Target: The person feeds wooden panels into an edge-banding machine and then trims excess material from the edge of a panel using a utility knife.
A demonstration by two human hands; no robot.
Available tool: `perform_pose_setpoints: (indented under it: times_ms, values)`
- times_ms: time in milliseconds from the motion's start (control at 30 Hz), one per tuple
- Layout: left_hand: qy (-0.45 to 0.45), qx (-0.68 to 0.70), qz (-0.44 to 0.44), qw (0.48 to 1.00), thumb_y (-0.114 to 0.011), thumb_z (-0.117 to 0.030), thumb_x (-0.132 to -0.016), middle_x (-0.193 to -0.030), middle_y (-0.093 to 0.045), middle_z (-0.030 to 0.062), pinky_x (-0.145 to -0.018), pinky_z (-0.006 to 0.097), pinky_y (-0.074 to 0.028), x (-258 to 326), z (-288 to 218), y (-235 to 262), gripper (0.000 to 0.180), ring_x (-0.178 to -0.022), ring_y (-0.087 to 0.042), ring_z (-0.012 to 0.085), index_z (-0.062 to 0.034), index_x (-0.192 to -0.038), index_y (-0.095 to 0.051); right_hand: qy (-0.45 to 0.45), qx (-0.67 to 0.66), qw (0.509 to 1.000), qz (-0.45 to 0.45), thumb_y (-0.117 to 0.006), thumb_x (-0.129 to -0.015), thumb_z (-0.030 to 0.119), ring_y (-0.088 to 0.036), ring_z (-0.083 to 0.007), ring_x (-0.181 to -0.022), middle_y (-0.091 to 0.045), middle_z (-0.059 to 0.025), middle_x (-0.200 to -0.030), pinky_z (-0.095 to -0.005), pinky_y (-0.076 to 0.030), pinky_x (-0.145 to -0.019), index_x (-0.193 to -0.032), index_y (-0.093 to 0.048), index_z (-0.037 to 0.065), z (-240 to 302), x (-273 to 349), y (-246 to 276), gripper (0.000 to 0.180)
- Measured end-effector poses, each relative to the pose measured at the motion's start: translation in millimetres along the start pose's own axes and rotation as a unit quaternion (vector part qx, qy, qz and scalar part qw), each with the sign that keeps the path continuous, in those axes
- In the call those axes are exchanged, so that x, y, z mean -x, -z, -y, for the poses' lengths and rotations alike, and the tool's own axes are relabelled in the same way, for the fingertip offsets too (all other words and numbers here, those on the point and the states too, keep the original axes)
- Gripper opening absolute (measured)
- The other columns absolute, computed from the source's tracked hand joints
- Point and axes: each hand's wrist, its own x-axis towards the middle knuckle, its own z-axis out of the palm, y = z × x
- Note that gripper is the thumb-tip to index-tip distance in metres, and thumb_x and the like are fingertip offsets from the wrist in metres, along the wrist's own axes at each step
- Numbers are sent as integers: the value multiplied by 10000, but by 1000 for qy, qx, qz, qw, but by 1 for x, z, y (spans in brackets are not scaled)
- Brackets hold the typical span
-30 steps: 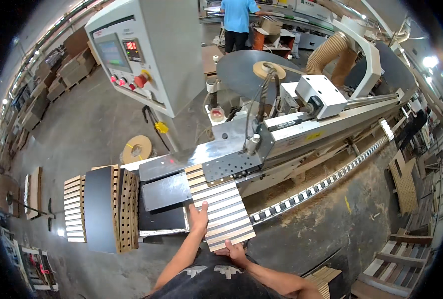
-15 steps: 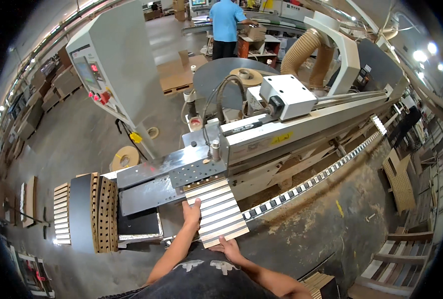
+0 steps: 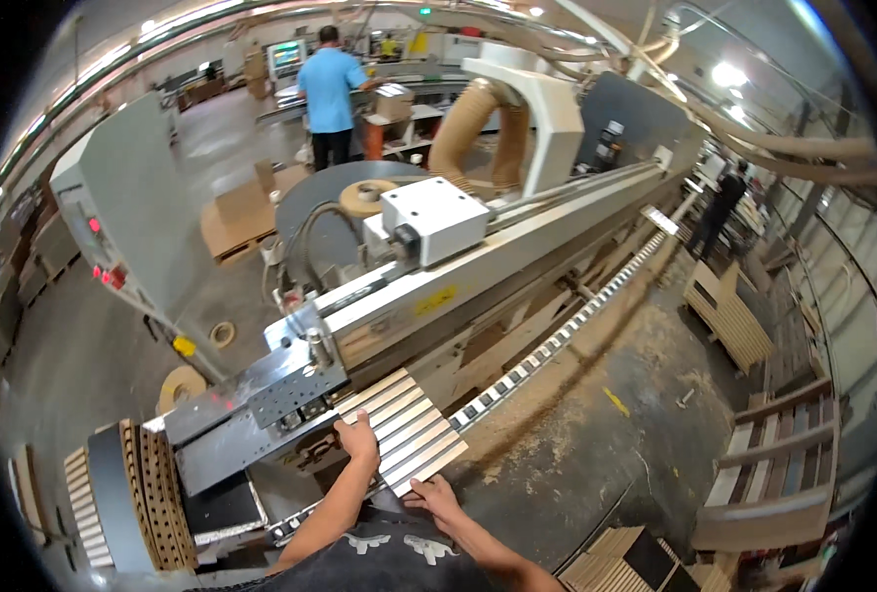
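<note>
A slatted wooden panel (image 3: 409,429), pale strips with dark lines between them, lies at the front end of a long woodworking machine (image 3: 478,252). My left hand (image 3: 359,437) holds its left edge, with the thumb laid on top. At the near right corner, my right hand (image 3: 436,495) grips the panel, its fingers partly hidden beneath. The panel's far end is close to a perforated metal plate (image 3: 298,395) on the machine. A roller track (image 3: 547,350) runs away from the panel's right side.
Stacked boards (image 3: 127,493), some with holed edges, stand at the left. A control cabinet (image 3: 127,207) rises beyond them. Rolls of edging tape (image 3: 179,388) lie nearby. A person in blue (image 3: 330,94) stands at the back. Pallets (image 3: 769,474) and more boards (image 3: 621,557) sit at the right.
My view has swung to the right and up, so the machine appears further left and more of its far end shows. Both hands still hold the panel.
</note>
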Motion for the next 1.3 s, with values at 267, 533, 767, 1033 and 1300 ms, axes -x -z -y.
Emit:
perform_pose_setpoints:
  times_ms: [267,533,767,1033,1300]
  values:
    - [-22,-21,100,994,-527,-352,-993,-1447,-384,297,-1059,499,-370,22,-16,-52,725,-1276,-448,437,79,-1456,-174,-50,-7,996,79,-516,-1018,271,-650,-187,-952,-642,-125,-1207,-321,-544,-803,-1370,-398,17,6,86,14,450]
    - [-194,38,190,962,-597,-182,-953,-1219,-553,189,-948,390,-438,61,10,8,525,-1084,-552,251,-32,-1377,-326,-28,-58,998,6,-477,-1032,245,-669,-196,-937,-638,-152,-1213,-310,-559,-798,-1330,-446,35,-23,134,43,366]
    - [-421,70,12,904,-583,-66,-906,-1159,-544,125,-918,355,-466,65,-25,186,365,-1071,-552,215,9,-1246,-474,-90,1,992,93,-511,-1011,193,-690,-218,-843,-671,-168,-1114,-304,-571,-691,-1278,-462,10,-56,137,-30,328]
    - [-460,-78,-393,792,-611,-20,-845,-1193,-489,142,-954,390,-431,71,-35,462,346,-1132,-504,294,-29,-1181,-527,-158,72,970,170,-479,-1028,228,-683,-206,-805,-691,-137,-1068,-337,-560,-660,-1222,-503,50,-107,144,-129,265]
    - [-194,123,-443,866,-698,-230,-877,-1115,-569,138,-854,355,-500,44,94,668,546,-939,-609,223,-40,-1333,-466,-60,278,912,297,-536,-1013,225,-660,-176,-894,-678,-141,-1129,-297,-514,-748,-1378,-441,35,-150,185,-262,422]
